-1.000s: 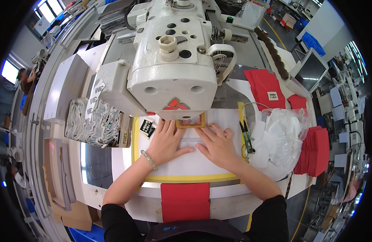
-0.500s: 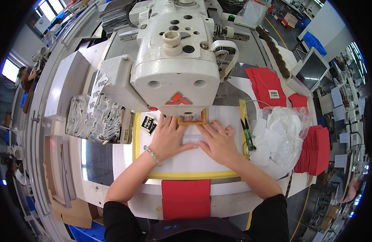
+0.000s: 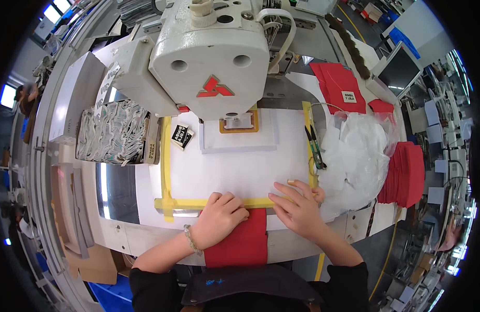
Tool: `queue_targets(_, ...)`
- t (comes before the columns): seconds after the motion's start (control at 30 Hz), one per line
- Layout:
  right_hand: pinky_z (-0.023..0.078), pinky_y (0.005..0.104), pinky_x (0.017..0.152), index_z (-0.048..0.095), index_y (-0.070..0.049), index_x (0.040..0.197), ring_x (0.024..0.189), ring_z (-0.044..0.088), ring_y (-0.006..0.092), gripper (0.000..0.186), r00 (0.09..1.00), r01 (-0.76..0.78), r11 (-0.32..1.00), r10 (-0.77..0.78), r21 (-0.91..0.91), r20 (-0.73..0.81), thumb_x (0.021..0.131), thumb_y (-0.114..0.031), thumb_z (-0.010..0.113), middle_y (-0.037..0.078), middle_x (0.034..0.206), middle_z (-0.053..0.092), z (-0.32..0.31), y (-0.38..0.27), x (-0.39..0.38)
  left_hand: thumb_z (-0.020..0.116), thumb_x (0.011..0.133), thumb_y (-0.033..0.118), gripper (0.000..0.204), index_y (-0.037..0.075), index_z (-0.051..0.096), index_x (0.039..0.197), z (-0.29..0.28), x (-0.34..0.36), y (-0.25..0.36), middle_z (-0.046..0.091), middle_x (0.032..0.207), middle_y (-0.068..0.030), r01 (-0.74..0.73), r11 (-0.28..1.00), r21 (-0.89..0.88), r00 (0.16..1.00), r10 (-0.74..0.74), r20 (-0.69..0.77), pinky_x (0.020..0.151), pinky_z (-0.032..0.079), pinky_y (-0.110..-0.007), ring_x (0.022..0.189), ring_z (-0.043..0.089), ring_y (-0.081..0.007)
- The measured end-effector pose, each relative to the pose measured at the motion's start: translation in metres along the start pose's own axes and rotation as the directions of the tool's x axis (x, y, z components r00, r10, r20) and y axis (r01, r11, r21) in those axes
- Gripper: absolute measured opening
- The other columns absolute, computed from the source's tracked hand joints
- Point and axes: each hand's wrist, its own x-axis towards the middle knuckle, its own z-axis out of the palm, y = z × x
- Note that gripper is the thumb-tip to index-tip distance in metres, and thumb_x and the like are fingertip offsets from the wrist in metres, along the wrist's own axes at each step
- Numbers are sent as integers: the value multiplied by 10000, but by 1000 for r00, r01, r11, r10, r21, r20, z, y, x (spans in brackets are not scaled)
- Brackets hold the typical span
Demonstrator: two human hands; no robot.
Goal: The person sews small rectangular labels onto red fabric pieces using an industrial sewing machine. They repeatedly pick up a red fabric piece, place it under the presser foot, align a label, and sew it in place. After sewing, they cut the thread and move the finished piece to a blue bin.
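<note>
My left hand [image 3: 219, 221] covers the upper left corner of the red piece [image 3: 237, 245]; its fingertips are partly hidden, making the contact possibly a pinch. The view's upper edge cuts off the machine head [image 3: 208, 67]. The far-left person [image 3: 27, 103] is blurred.

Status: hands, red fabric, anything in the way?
Left hand curled over red fabric, grip unclear. Right hand open, off the fabric. Fabric partly hidden by left hand. Green-handled snips beyond right hand, not touching it.
</note>
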Motion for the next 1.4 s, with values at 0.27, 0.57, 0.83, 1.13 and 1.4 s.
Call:
queue_targets(0.27,248,406,872,725,-226,1061,1143,501,189,304,998,-45,999,45,9,-52,758,-197,734,-54,1244,614,3,-17,-39,670,788,138,112,125,603,876,2,-4,13,512,879,-7,-21,967,254,997,2,74,774,356,-329,860,510,-167)
queue_targets(0.57,237,424,871,726,-241,1083,1156,484,188,312,997,-68,995,70,78,-36,772,-220,717,-42,1267,602,10,-32,-52,656,801,131,102,112,606,888,6,-7,13,522,890,-6,-14,978,209,1000,15,-5,766,348,-331,865,515,-171)
queue_targets(0.83,224,412,857,724,-275,1083,1140,474,160,315,993,-69,998,69,0,-100,769,-244,715,-55,1269,599,14,-40,-62,646,799,140,92,124,615,884,8,-12,14,536,885,2,-28,963,269,1000,27,7,773,338,-333,860,524,-162)
queue_targets(1.13,308,330,780,698,-294,1181,887,568,134,436,922,308,934,-247,179,-299,749,-239,729,14,1178,611,15,-31,-80,656,682,177,225,154,693,902,-6,-30,14,630,965,14,-244,845,476,911,368,-187,801,305,-308,861,580,-122)
queue_targets(1.4,446,350,785,564,-140,1365,876,599,200,531,951,307,858,-297,413,-91,844,-68,632,100,1218,596,16,-23,-39,655,686,199,211,163,705,888,-44,31,24,649,1006,11,-285,751,595,820,512,-254,797,308,-295,877,590,-120)
